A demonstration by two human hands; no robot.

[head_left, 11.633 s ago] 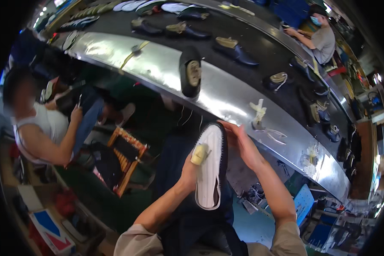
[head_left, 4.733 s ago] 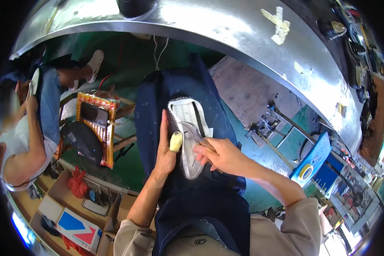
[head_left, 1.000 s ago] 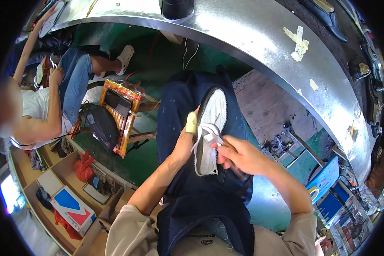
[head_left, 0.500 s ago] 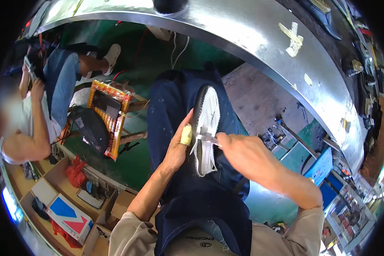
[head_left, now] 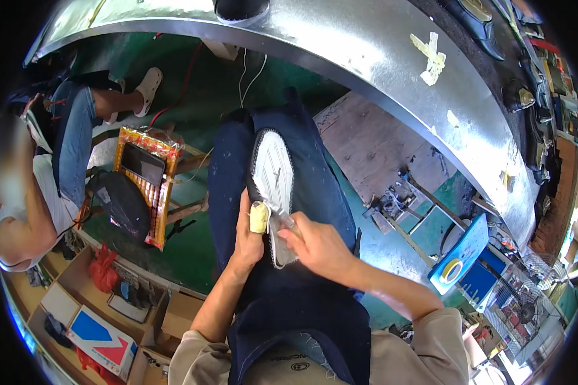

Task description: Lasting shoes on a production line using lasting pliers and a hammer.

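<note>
A dark shoe (head_left: 273, 163) lies across my lap with its pale, lined underside up and stitching along its edge. My left hand (head_left: 246, 240) is closed round its left side near the lower half, the thumb wrapped in yellow tape (head_left: 259, 217). In my right hand (head_left: 324, 252) is a narrow metal hand tool (head_left: 280, 214), knife-like; its exact kind is unclear. The tool's end meets the underside close to the taped thumb. Both hands partly cover the shoe's near half.
A metal worktop (head_left: 340, 48) curves across the far side. At left, a wooden stool (head_left: 165, 202) bears a phone (head_left: 144, 163) and a black bag (head_left: 123, 204), near a seated person (head_left: 35, 212). Open shelving (head_left: 64, 279) is lower left; a fan (head_left: 523, 308) stands lower right.
My right hand and the tool have moved from the shoe's middle toward its near end. Loose white strips seen there earlier no longer show. The whole view has shifted slightly.
</note>
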